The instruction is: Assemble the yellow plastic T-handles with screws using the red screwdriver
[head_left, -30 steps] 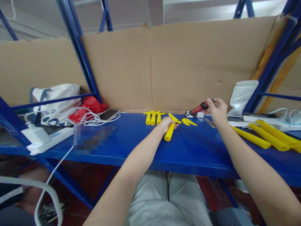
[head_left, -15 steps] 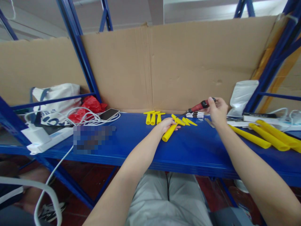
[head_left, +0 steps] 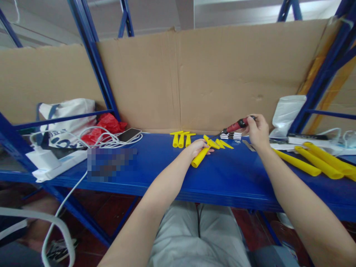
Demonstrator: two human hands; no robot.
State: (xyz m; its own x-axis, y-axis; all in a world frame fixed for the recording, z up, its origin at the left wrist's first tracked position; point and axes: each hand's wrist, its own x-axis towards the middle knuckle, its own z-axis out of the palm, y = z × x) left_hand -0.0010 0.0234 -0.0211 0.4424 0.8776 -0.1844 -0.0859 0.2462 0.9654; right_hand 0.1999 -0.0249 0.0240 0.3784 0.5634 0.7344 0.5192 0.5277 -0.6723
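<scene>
My left hand [head_left: 197, 147] is closed around a yellow tube [head_left: 199, 158], whose open end points down toward me. A flat yellow strip [head_left: 206, 138] shows at the tube's far end, partly hidden by the fingers. My right hand [head_left: 259, 130] grips the handle of a red and black screwdriver [head_left: 236, 126]. Its thin shaft slants down and left to the far end of the tube; whether the tip touches is too small to tell. Several loose yellow pieces [head_left: 219, 143] lie just beyond my left hand. To its left stand three yellow T-shaped assemblies [head_left: 181, 140].
Longer yellow tubes [head_left: 319, 163] lie at the right. White-and-dark strips [head_left: 230, 135] sit behind the screwdriver, and a flat metal piece [head_left: 248, 145] rests near my right wrist. A phone [head_left: 129, 135], cables and a power strip [head_left: 65, 165] occupy the left. Cardboard [head_left: 222, 74] walls the back.
</scene>
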